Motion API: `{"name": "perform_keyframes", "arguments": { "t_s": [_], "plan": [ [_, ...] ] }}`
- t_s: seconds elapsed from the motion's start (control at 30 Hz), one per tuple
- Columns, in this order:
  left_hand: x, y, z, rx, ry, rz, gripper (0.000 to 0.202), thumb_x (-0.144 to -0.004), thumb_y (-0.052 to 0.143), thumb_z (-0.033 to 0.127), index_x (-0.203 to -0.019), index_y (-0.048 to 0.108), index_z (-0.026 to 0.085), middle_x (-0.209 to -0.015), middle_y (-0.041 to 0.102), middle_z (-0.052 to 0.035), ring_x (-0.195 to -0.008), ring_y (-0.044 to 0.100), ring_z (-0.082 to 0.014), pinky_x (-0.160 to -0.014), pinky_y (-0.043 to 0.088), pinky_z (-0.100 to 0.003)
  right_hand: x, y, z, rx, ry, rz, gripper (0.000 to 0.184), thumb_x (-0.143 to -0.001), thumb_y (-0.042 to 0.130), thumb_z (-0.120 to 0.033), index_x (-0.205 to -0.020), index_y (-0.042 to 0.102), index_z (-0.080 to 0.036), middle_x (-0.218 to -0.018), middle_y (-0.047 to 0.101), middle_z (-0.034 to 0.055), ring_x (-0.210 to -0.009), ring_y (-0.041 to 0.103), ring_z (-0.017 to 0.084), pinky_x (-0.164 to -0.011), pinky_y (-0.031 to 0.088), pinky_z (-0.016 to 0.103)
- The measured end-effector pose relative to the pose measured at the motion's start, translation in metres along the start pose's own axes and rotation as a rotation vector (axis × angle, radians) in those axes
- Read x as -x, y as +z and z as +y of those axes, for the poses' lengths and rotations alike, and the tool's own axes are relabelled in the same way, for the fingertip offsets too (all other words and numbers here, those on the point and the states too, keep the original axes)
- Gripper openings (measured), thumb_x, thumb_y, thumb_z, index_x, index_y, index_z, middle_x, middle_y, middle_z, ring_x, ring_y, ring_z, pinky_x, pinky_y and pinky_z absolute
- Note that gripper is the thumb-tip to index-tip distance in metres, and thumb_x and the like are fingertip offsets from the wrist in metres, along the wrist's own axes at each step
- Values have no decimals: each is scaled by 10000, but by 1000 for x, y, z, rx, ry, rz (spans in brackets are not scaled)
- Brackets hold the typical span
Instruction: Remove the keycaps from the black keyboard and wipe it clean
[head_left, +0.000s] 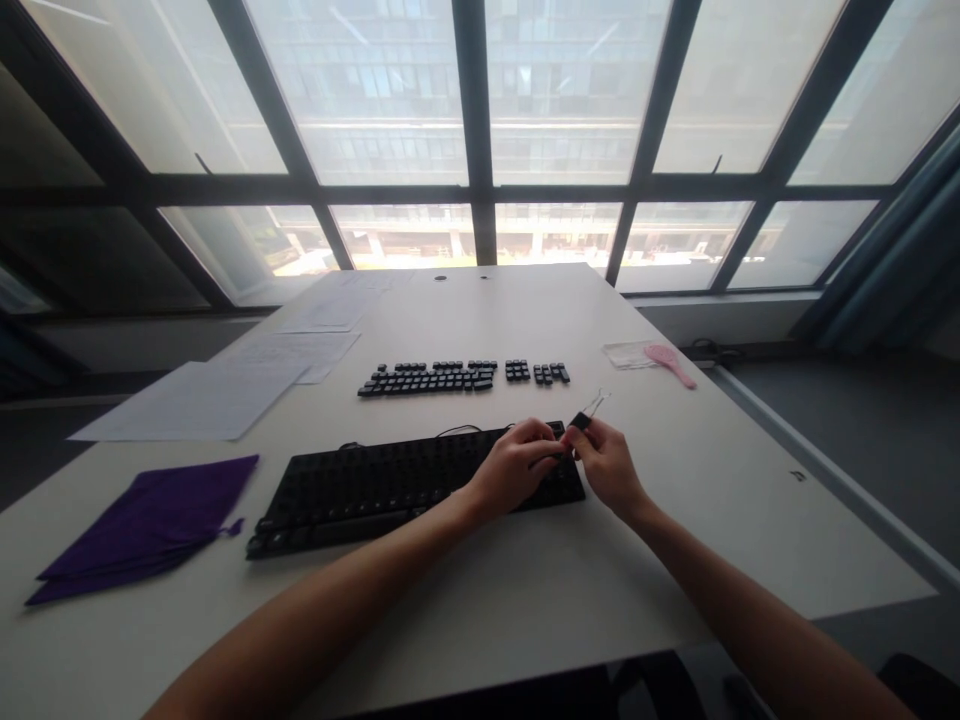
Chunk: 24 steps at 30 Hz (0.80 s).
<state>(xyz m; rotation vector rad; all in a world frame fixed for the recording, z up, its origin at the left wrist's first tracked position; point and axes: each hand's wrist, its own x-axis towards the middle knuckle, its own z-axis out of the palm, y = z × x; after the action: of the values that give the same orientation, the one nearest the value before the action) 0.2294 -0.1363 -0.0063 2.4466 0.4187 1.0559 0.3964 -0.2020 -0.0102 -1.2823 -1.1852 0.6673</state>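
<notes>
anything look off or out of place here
Only the keyboard: loose keycaps lie in neat rows on the table behind it. The right hand holds a wire puller over its right end, the left hand rests there. Nothing looks spilled or broken.

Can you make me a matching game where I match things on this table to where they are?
1. purple cloth pouch
2. small pink plastic brush
3. loose black plastic keycaps
4. metal wire keycap puller

A. in the right hand
B. in rows beyond the black plastic keyboard
C. near left side of the white table
D. far right side of the table

Pairs: 1-C, 2-D, 3-B, 4-A
</notes>
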Motion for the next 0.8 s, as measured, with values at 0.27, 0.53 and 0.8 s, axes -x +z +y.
{"name": "perform_keyframes", "arguments": {
  "t_s": [0.27,0.53,0.8],
  "plan": [
    [-6,-8,4,230,-169,-54,126,-815,760,194,-941,760,200,-938,662,-59,-843,632,-168,-768,523,-292,1,-1,-11,36,5,-20,225,-897,568,-290,-729,646,-163,-671,650,26,-619,582,164,-582,436,277],
    [-27,-17,10,322,-217,-177,155,-797,774,194,-950,757,190,-961,663,-65,-828,621,-163,-741,509,-278,1,-5,-18,19,7,42,226,-903,546,-283,-726,625,-166,-677,641,30,-630,573,163,-584,430,278],
    [-58,-14,16,414,-171,-236,152,-820,749,235,-961,761,178,-978,642,-81,-830,624,-160,-746,530,-281,-6,-15,-21,-151,56,142,263,-934,534,-331,-719,568,-183,-618,594,1,-555,554,145,-534,435,271]
  ]
}}
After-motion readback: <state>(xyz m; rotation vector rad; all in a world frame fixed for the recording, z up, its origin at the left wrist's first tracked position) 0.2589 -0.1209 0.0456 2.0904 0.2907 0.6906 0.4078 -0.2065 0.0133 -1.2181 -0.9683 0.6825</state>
